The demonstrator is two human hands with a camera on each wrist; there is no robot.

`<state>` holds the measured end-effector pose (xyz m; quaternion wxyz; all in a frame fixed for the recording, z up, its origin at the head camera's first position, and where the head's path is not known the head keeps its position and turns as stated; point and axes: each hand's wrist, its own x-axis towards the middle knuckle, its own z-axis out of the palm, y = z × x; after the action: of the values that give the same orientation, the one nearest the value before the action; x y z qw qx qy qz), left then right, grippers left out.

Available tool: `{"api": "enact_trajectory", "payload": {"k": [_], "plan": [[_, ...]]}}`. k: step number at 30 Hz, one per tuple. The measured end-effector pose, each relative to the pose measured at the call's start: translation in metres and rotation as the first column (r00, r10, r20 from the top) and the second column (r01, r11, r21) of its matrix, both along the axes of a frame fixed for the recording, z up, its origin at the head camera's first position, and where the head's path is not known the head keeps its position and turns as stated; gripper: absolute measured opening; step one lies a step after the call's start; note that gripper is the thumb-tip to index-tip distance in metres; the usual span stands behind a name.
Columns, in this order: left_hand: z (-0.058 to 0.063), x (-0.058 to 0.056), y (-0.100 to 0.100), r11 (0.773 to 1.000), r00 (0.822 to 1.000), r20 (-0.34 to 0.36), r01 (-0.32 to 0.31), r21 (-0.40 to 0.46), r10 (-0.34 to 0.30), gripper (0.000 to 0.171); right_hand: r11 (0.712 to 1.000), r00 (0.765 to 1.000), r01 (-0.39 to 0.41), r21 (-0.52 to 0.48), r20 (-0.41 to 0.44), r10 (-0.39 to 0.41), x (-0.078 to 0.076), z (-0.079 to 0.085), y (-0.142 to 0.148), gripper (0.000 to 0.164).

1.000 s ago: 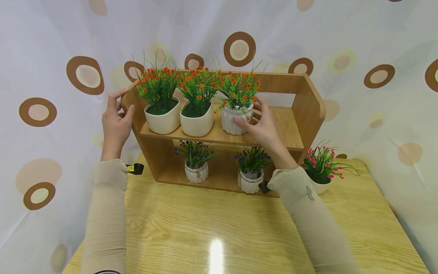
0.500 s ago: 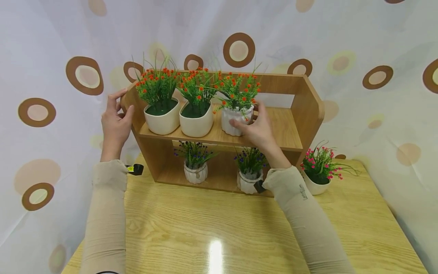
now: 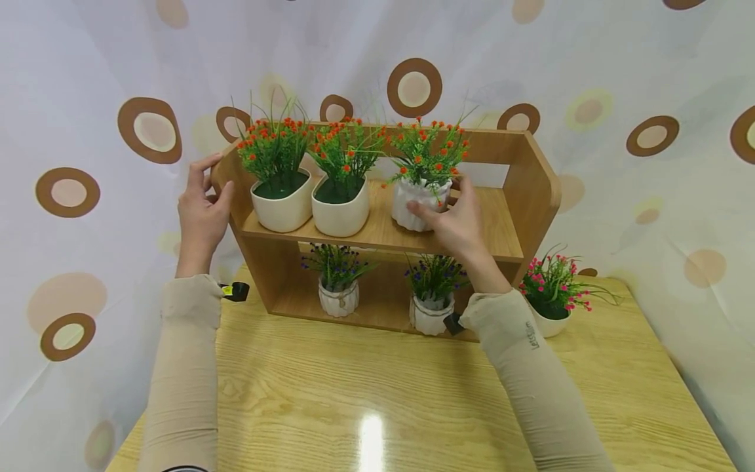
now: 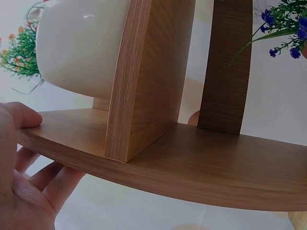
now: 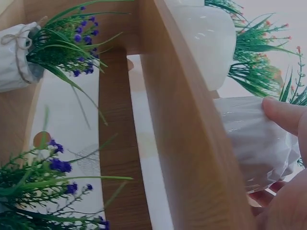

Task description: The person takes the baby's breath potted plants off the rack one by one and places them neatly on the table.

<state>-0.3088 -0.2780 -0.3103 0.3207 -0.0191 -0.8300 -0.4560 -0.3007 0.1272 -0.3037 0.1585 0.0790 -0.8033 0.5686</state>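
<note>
My right hand (image 3: 457, 219) grips a white ribbed flower pot (image 3: 415, 204) with orange flowers on the upper board of a wooden shelf (image 3: 480, 239). The thumb lies on the front of this pot, and the fingers go round its right side, partly hidden. At the shelf's left end, my left hand (image 3: 202, 213) holds the side panel (image 4: 62, 129) between thumb and fingers, as the left wrist view shows. Left of the ribbed pot stand two smooth cream pots, one in the middle (image 3: 340, 216) and one at the far left (image 3: 282, 211), both with orange flowers.
Two white pots with purple flowers, a left one (image 3: 339, 298) and a right one (image 3: 432, 314), stand on the lower board. A cream pot with pink flowers (image 3: 551, 321) is on the table (image 3: 307, 393), right of the shelf. A patterned sheet (image 3: 637, 216) hangs behind.
The ribbed pot has moved a little to the right along the upper board, with my right hand on it. My left hand keeps its hold on the side panel.
</note>
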Motion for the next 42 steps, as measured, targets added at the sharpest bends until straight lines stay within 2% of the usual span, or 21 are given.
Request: {"api": "enact_trajectory", "payload": {"k": [9,15,22,30,38,42], "plan": [[0.001,0.001,0.001,1.0,1.0,-0.005,-0.006,-0.005,0.006,0.046,1.0,1.0,0.012,-0.015,-0.013,-0.012,0.01,0.012,0.012,0.082],[0.001,0.001,0.001,1.0,1.0,-0.004,-0.004,-0.005,0.004,0.047,0.999,0.999,0.023,0.037,-0.029,-0.022,0.018,0.014,0.021,0.083],[0.0,0.002,0.001,1.0,1.0,0.001,-0.005,-0.008,0.005,0.047,0.995,0.997,0.073,0.069,-0.029,-0.071,0.03,0.017,0.028,0.084],[0.0,0.001,0.0,1.0,1.0,0.0,-0.003,-0.004,0.003,0.047,0.99,0.996,0.083,0.11,-0.036,-0.079,0.047,0.024,0.041,0.089],[0.001,0.003,0.001,1.0,1.0,-0.004,0.004,-0.003,-0.004,0.047,0.983,0.996,0.085,0.161,-0.033,-0.081,0.067,0.019,0.055,0.094],[0.001,0.003,0.001,1.0,1.0,-0.005,0.004,-0.004,-0.004,0.047,0.983,0.997,0.074,0.17,-0.003,-0.075,0.079,0.015,0.062,0.092]]}}
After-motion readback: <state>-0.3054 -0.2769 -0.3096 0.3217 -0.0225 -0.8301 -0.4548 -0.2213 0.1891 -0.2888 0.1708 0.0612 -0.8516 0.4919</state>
